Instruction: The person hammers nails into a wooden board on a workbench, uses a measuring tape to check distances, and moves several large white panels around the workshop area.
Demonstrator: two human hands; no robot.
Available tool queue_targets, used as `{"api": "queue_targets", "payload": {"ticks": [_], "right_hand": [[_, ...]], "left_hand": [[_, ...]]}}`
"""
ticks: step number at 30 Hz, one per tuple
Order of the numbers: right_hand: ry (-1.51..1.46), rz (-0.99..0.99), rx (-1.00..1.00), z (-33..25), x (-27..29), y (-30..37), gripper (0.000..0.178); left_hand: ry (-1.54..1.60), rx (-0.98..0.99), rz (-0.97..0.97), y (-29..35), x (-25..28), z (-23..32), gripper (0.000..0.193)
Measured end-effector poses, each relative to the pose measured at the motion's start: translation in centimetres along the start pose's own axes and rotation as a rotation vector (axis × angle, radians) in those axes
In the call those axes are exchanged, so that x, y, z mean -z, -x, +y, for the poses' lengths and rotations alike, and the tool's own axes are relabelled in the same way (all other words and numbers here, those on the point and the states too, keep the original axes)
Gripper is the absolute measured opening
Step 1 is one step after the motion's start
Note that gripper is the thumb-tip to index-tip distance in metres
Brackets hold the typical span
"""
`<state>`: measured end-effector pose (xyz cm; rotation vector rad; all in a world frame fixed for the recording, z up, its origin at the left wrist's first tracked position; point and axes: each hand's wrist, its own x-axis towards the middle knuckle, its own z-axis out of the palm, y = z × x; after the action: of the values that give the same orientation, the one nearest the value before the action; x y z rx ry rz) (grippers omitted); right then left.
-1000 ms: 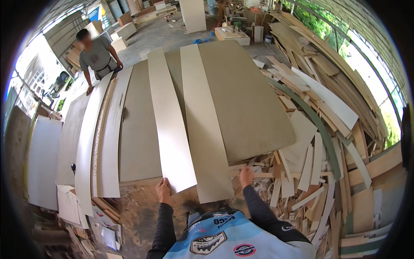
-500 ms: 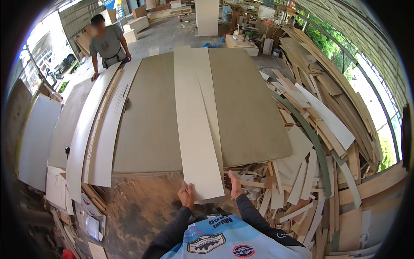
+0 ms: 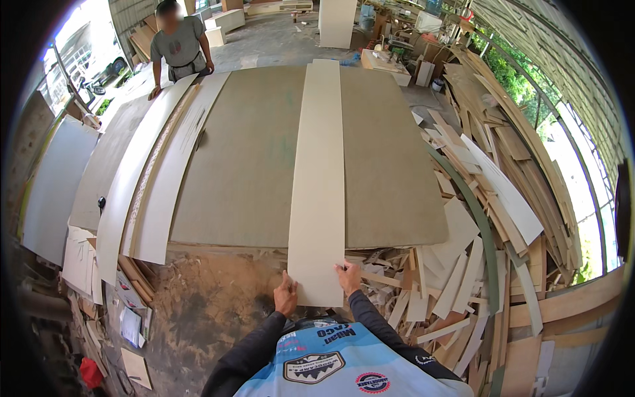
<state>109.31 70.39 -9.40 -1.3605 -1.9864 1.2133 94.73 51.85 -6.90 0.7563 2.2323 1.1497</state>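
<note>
A long cream-coloured board [image 3: 317, 172] lies lengthwise across a large grey-brown work table [image 3: 397, 159]. Its near end sticks out past the table's front edge toward me. My left hand [image 3: 286, 295] grips the left edge close to that end, fingers closed on it. On the opposite edge, slightly farther up, my right hand [image 3: 348, 277] is closed on the board too. Only a small step at the far end hints at a second board underneath; the rest of that one is hidden.
White boards [image 3: 192, 165] and a narrow wooden strip [image 3: 161, 165] lie along the table's left side. A person in a grey shirt [image 3: 180, 44] stands at the far left, one hand on a board. Piled offcuts [image 3: 456, 278] and leaning planks [image 3: 522, 165] crowd the right.
The two overlapping boards, earlier fanned apart, now line up as one straight strip. My right hand has gone from open beside the edge to gripping it. The view has shifted slightly.
</note>
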Motion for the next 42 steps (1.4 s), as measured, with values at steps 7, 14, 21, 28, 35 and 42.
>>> {"api": "queue_targets", "payload": {"ticks": [7, 14, 21, 28, 35, 42], "right_hand": [[0.013, 0.077, 0.029, -1.5, 0.2, 0.7, 0.043], [-0.089, 0.035, -0.058, 0.6, -1.1, 2.4, 0.051], [-0.338, -0.056, -0.006, 2.4, -0.6, 2.3, 0.051], [-0.419, -0.16, -0.09, 1.0, -0.1, 2.1, 0.056], [-0.7, -0.224, -0.198, 0.7, -0.6, 2.6, 0.055], [-0.69, -0.337, -0.141, 0.7, -4.7, 8.1, 0.048]], "left_hand": [[-0.147, 0.057, -0.13, 1.2, 0.9, 0.8, 0.061], [-0.156, -0.024, -0.172, 1.0, 2.1, -1.1, 0.07], [-0.236, -0.123, -0.127, 0.5, 0.6, -2.5, 0.069], [-0.233, -0.072, -0.139, 0.2, 1.1, -2.9, 0.07], [0.153, 0.335, 0.042, 3.0, 1.7, -2.7, 0.066], [1.46, 0.558, 0.171, 8.8, 1.9, -6.7, 0.041]]}}
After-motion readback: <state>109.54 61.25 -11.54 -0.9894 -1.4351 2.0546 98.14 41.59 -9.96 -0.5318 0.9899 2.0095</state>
